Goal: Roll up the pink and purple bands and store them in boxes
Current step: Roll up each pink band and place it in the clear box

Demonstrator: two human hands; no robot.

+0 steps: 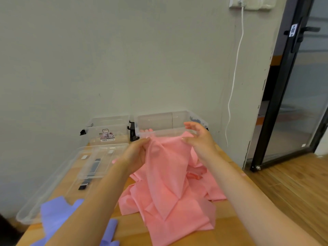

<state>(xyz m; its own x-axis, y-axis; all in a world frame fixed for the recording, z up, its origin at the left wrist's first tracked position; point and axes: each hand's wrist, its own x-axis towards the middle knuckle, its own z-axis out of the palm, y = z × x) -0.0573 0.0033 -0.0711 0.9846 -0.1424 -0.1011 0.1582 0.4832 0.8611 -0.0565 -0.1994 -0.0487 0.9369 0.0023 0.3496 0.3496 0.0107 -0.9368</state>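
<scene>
A label (107, 136) sits on the left box (108, 129), its print too blurred to read. The pink band (168, 183) hangs from both hands, its rest heaped on the table (229, 226) before the right box (170, 121). The left hand (136, 153) grips its top edge. The right hand (198, 137) pinches it, other fingers spread. The purple band (58, 217) lies near left.

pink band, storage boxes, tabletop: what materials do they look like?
Pink band: thin, matte sheet, probably non-woven fabric or soft cloth; it holds sharp creases yet drapes.
Boxes: clear hard plastic, glossy; the wall shows through them.
Tabletop: wood or wood-look laminate, smooth, with light grain lines.
</scene>
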